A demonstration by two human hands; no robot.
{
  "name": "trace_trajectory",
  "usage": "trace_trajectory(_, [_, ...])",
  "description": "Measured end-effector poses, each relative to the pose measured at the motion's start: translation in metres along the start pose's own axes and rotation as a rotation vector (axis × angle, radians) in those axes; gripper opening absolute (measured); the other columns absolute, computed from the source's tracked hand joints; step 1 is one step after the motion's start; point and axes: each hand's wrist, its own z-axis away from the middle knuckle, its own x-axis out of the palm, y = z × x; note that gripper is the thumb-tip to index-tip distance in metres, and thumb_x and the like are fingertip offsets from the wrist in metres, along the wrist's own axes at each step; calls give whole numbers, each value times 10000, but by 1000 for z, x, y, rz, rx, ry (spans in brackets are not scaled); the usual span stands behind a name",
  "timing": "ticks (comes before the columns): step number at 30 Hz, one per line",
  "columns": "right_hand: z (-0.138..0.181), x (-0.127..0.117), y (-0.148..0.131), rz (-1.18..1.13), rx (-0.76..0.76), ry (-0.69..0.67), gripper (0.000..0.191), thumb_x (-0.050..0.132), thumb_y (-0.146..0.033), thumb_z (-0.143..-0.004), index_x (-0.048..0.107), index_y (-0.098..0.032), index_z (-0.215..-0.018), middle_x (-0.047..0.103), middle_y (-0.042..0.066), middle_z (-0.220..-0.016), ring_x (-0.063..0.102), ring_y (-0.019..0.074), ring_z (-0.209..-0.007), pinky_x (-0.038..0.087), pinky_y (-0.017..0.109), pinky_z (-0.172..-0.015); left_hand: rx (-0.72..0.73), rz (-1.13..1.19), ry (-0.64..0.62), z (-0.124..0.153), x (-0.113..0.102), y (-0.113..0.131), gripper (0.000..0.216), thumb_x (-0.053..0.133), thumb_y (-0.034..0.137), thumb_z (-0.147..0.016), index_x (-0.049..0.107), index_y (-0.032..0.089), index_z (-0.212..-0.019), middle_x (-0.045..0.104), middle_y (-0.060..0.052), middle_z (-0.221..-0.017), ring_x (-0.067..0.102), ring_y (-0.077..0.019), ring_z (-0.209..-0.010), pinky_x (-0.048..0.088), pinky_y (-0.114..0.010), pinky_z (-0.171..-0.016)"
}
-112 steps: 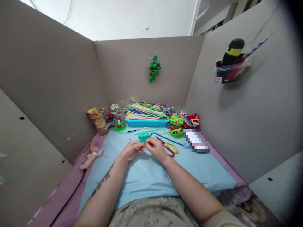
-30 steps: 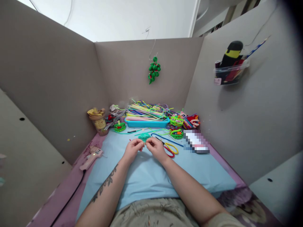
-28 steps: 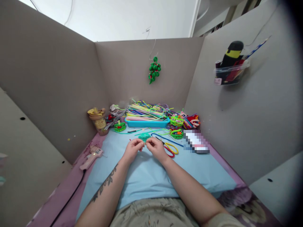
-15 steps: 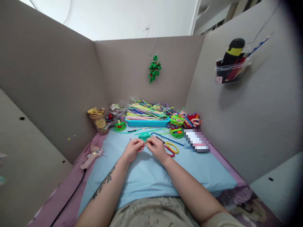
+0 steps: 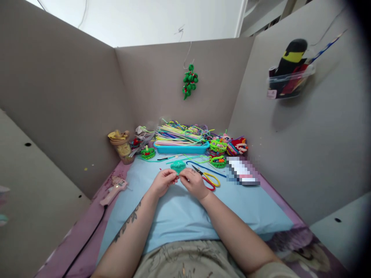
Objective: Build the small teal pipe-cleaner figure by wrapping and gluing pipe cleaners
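Note:
My left hand (image 5: 164, 182) and my right hand (image 5: 193, 182) meet above the blue table cover, the thumb and fingers of each pinched together. Between the fingertips shows a short bit of teal pipe cleaner (image 5: 177, 174); most of it is hidden by the fingers. Just beyond the fingertips lies a fuzzy teal pipe-cleaner piece (image 5: 177, 166), rounded in shape; whether it joins the held bit I cannot tell. Beside my right hand rest scissors (image 5: 213, 180) with red and yellow handles, their blades pointing away to the left, partly behind the hand.
Behind stands a blue tray (image 5: 181, 148) heaped with pipe cleaners. Finished green pieces (image 5: 148, 153) sit left and right of it. A blurred phone (image 5: 242, 170) lies at right, a pink glue gun (image 5: 114, 193) with a cord at left, near a cup (image 5: 121, 146). Grey partitions enclose the table.
The view has shifted slightly. Both hands keep their pinch in nearly the same place, and a little more of the teal piece and the scissor blades shows.

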Motion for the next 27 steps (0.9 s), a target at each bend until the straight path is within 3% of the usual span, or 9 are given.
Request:
trace_trajectory(8, [1,3,0,-39,89,56,130,457,-178,-851,579,-212,-821,604,41,-762,548,162,-743,452,301,-703,139,-124,22,0,3,-1,257,676,385,-691,614,138,-722,606,2,-608,524,-91,-539,408,-213,-543])
trace_trajectory(16, [-4,4,-7,-100,192,122,119,485,-159,-820,573,-200,-753,577,11,-705,522,137,-671,430,263,-637,362,-378,151,6,8,-1,219,607,367,-762,625,149,-754,585,16,-564,531,-94,-524,432,-213,-556])
trace_trajectory(27, [-7,4,-8,-125,215,137,127,482,-175,-818,573,-197,-733,575,10,-690,517,131,-651,425,250,-611,339,-257,145,4,11,-3,223,604,362,-757,602,149,-692,562,20,-565,499,-88,-513,418,-218,-546])
